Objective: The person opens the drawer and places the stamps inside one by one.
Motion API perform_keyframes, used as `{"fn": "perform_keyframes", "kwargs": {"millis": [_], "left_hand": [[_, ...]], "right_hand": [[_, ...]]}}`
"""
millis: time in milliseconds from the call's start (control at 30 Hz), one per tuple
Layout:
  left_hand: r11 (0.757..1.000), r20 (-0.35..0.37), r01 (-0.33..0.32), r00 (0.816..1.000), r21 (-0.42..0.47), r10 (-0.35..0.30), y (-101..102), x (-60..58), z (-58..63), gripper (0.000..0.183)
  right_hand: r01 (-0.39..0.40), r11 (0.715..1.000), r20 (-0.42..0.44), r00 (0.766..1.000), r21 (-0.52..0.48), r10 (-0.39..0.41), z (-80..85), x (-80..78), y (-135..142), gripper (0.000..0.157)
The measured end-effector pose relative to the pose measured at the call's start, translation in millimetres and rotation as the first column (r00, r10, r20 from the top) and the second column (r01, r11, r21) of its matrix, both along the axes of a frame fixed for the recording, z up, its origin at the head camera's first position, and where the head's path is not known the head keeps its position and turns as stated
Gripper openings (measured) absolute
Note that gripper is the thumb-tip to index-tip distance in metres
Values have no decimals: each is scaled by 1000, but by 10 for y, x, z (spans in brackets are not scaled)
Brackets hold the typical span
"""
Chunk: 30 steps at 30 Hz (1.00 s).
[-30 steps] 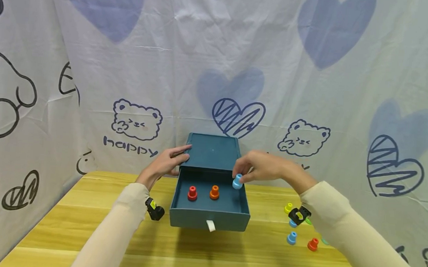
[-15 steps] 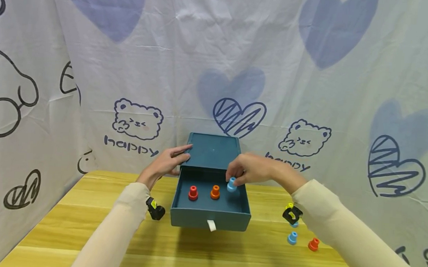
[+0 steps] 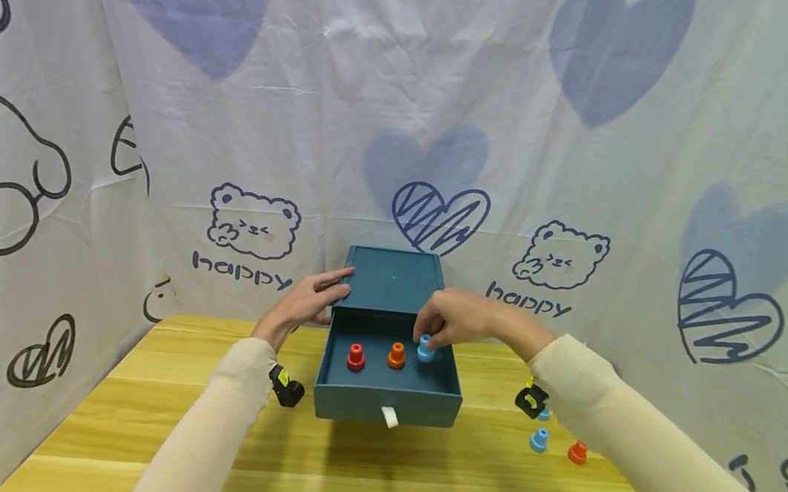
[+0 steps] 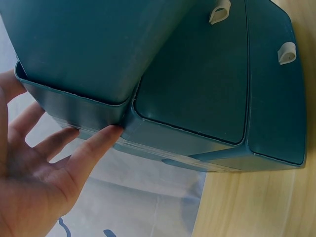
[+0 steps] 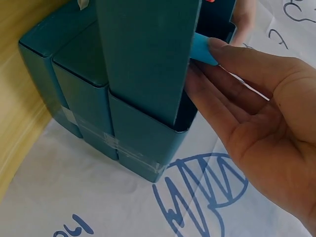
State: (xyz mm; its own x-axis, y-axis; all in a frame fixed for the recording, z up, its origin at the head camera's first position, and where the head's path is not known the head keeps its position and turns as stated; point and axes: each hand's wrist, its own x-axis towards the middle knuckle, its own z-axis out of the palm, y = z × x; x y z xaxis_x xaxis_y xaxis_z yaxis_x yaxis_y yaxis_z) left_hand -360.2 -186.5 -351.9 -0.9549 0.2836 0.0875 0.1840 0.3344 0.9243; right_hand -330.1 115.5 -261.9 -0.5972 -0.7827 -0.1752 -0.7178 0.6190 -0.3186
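Note:
A dark teal drawer cabinet (image 3: pixel 392 279) stands on the table, its top drawer (image 3: pixel 359 405) pulled out. Inside, a red stepped plastic peg (image 3: pixel 355 358) and an orange one (image 3: pixel 396 356) stand upright. My right hand (image 3: pixel 460 316) reaches over the drawer's right side and pinches a light blue stepped peg (image 3: pixel 424 350) between thumb and fingers, low in the drawer. That blue peg (image 5: pixel 201 48) is partly hidden by the drawer wall in the right wrist view. My left hand (image 3: pixel 303 301) rests against the cabinet's left side, fingers spread; in the left wrist view its fingertips (image 4: pixel 114 131) touch the casing.
On the wooden table to the right are light blue pegs (image 3: pixel 539 440) and a red peg (image 3: pixel 578 453), partly covered by my right sleeve. A white pull tab (image 3: pixel 389 417) hangs on the drawer front. Two closed drawers (image 4: pixel 197 74) sit below. A printed cloth (image 3: pixel 346 139) hangs behind.
My right hand has moved left and down with the light blue peg, from the drawer's right edge to inside beside the orange peg. The left hand has stayed in place.

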Motion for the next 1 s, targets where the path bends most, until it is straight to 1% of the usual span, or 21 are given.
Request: {"fn": "perform_keyframes", "kwargs": {"millis": [133,467,633,800,1000], "left_hand": [[1000,-1,4,1000,8,-4,2,6,1,61],[1000,-1,9,1000,8,-9,-4,5,-6,61],[1000,-1,11,1000,13,-11,-1,4,-3,61],[1000,2,10,1000,17,-10,3,-1,1,62],[1000,5,11,1000,22,-11,1,-11,-6,61]], "right_hand": [[13,1000,5,1000,21,-13,-39,-4,-19,17],[-14,999,-10,1000,46,15,-131,-27,-66,14],[-1,999,-19,1000,51,2,-161,-34,-79,13],[19,999,-5,1000,49,-19,-189,-45,-80,13],[16,999,7,1000,41,-16,-211,-48,-85,12]]}}
